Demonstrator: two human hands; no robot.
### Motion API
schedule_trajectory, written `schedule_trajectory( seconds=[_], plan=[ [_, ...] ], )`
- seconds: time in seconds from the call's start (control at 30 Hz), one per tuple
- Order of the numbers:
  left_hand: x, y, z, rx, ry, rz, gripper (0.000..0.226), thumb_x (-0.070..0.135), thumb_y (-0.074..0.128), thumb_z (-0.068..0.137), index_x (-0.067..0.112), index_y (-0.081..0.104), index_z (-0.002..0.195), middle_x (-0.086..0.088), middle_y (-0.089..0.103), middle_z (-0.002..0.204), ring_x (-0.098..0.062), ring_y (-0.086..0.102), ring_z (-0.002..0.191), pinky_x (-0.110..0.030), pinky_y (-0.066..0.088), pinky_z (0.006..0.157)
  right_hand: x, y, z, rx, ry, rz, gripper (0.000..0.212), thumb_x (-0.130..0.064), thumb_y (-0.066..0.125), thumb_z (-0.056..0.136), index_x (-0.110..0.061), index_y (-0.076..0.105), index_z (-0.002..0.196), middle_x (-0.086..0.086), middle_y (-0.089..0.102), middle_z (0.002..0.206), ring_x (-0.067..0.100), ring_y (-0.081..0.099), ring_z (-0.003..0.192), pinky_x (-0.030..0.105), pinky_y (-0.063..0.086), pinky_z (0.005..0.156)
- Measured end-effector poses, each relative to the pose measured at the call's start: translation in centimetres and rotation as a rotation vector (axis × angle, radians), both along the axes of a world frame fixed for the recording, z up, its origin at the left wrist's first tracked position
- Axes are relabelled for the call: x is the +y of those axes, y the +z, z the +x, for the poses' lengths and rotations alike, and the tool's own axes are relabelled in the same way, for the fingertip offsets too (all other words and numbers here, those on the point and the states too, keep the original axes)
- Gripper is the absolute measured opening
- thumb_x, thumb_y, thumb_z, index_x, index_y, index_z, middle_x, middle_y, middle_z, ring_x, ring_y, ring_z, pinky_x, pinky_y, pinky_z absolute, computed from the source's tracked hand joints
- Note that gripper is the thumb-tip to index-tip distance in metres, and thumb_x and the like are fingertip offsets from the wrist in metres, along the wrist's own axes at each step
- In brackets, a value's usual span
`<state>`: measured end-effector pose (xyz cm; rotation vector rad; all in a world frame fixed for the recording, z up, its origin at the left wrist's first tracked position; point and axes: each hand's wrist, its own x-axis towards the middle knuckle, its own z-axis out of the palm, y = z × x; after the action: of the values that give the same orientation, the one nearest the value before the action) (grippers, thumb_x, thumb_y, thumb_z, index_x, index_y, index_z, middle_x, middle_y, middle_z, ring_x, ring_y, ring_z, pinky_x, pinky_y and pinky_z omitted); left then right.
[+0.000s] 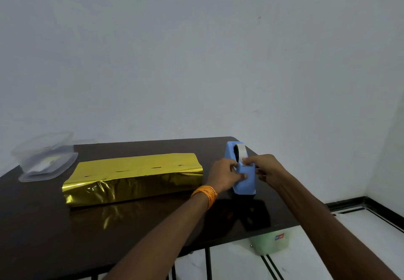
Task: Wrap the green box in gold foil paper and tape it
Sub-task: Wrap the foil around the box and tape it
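Both hands meet at a blue tape dispenser (246,183) standing on the dark table (65,247). The left hand (225,175) grips its near side with curled fingers, and the right hand (265,167) pinches the clear tape (240,150) where it comes off the roll at the top. Just left of the left hand lies the long box (133,177), flat on the table and covered in gold foil paper (105,190), with small dark gaps along its top seam. Well beyond it, far to the left of both hands, a clear plastic container (46,157) sits at the table's corner. An orange thread band (205,194) circles the left wrist. Below the right forearm, under the table edge, a pale green tub (270,243) stands on the floor.
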<state>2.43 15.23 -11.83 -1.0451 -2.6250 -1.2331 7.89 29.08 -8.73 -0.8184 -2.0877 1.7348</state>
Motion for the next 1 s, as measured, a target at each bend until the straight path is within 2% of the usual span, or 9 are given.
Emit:
schedule_trajectory(
  seconds=[0.13,0.27,0.43,0.53,0.63,0.83,1.0],
  plan=[
    [0.6,-0.7,-0.2,-0.017,0.014,0.064,0.043,0.04,0.081,0.076,0.013,0.072,0.108,-0.005,0.072,0.094,-0.02,0.066,0.084,-0.035,0.054,0.075,0.3,0.7,-0.1,0.035,-0.013,0.118,0.021,-0.015,0.079,0.08,-0.005,0.063,0.072,0.009,0.059,0.072,0.017,0.046,0.061,0.027,0.033,0.052],
    [0.6,-0.6,-0.3,0.022,0.011,0.042,0.045,0.041,0.081,0.076,0.012,0.071,0.11,-0.005,0.072,0.097,-0.019,0.067,0.085,-0.032,0.053,0.073,0.0,1.1,-0.2,0.04,-0.029,0.233,0.034,-0.018,0.078,0.082,-0.009,0.055,0.058,0.005,0.051,0.061,0.015,0.04,0.053,0.026,0.031,0.049],
    [0.6,-0.9,-0.2,0.037,0.02,0.056,0.048,0.042,0.08,0.077,0.012,0.07,0.113,-0.007,0.072,0.1,-0.021,0.067,0.088,-0.036,0.055,0.077,-0.3,0.8,0.2,0.097,-0.046,0.358,0.021,-0.022,0.075,0.085,-0.012,0.071,0.067,0.008,0.069,0.082,0.02,0.058,0.076,0.031,0.044,0.062],
    [0.6,-0.8,-0.2,0.053,0.026,0.051,0.05,0.044,0.079,0.077,0.013,0.069,0.115,-0.007,0.072,0.103,-0.021,0.067,0.091,-0.036,0.055,0.079,-0.4,1.5,0.8,0.134,-0.035,0.383,0.018,-0.021,0.073,0.086,-0.01,0.074,0.072,0.008,0.068,0.08,0.018,0.054,0.069,0.029,0.042,0.058],
    [0.6,-0.7,-0.2,0.052,0.029,0.042,0.052,0.046,0.078,0.077,0.014,0.069,0.117,-0.007,0.072,0.108,-0.021,0.067,0.094,-0.036,0.056,0.082,-0.6,2.1,1.5,0.174,-0.012,0.279,0.017,-0.016,0.072,0.087,0.0,0.075,0.081,0.01,0.064,0.073,0.014,0.044,0.056,0.026,0.036,0.049],
    [0.7,-1.0,-0.1,0.018,0.046,0.049,0.053,0.048,0.079,0.075,0.017,0.068,0.117,-0.006,0.072,0.108,-0.02,0.067,0.095,-0.035,0.055,0.082,-1.5,-0.1,2.5,0.176,-0.064,-0.051,0.016,-0.008,0.071,0.089,0.006,0.072,0.082,0.008,0.059,0.063,0.012,0.041,0.052,0.025,0.035,0.049],
    [0.8,-1.0,-0.2,0.02,0.057,0.05,0.053,0.048,0.079,0.075,0.015,0.069,0.116,-0.008,0.072,0.108,-0.023,0.067,0.095,-0.037,0.056,0.082,-1.9,-1.5,2.8,0.215,-0.072,-0.14,0.017,-0.003,0.071,0.087,0.014,0.07,0.085,0.008,0.055,0.059,0.011,0.039,0.049,0.024,0.032,0.047]
  ],
)
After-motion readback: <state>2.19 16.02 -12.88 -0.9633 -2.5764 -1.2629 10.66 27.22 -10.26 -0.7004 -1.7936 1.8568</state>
